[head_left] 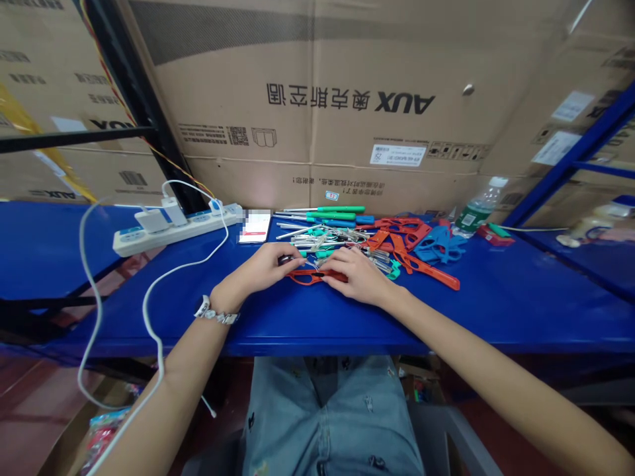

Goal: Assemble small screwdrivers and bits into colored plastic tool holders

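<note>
My left hand [270, 268] is closed around a small dark-handled tool [286, 260]. A thin metal part shows near its end, but its exact kind is unclear. My right hand [358, 274] presses its fingers together on an orange-red plastic piece with a looped outline [303, 278], which lies on the blue table between the hands. A small black part sits at the right fingertips. Just beyond both hands is a pile of metal rods [342, 237] mixed with green plastic parts. Screwdriver-like tools with green handles [342, 209] lie behind the pile.
Orange pistol-shaped plastic pieces [426, 270] and blue plastic pieces [439, 246] lie to the right, near a water bottle [479, 210]. At left stand a power strip [186, 230] with white cables and a phone-like flat object [256, 227]. A large cardboard box [327, 145] rises behind.
</note>
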Demonstrator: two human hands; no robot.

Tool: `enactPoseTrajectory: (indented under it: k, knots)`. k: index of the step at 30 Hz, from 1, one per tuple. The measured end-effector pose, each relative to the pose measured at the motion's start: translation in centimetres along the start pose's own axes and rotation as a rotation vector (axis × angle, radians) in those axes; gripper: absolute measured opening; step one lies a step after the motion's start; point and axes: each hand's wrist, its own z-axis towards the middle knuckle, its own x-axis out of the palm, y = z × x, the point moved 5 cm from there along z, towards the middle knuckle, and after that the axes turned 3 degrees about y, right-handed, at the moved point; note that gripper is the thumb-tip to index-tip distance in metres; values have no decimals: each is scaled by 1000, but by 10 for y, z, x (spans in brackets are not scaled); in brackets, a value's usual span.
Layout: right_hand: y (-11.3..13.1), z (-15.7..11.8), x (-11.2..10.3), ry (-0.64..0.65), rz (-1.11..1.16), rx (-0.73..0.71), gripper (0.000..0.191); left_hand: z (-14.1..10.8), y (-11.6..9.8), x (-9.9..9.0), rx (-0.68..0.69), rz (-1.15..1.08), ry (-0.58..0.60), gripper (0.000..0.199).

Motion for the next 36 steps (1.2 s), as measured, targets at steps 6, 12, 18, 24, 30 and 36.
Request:
enactPoseTrajectory:
  k: [6,12,18,24,30,36]
  knots:
    - [-1,2,2,33,-2,31,12,0,0,3,-7,30,26,27]
    - [0,-1,2,58,-38,42,15,-2,4,6,-26,107,55,25]
    - [-2,0,3,48,-54,90,16,-1,9,11,-42,202,63,22]
    - [0,0,4,42,-36,104,21,-2,-2,10,43,286,1,17]
    - [-1,-3,7,8,0,105,22,3,-22,24,223,322,45,13]
    - [-3,-4,7,3,34,120,22,8,-16,33,204,274,97,20]
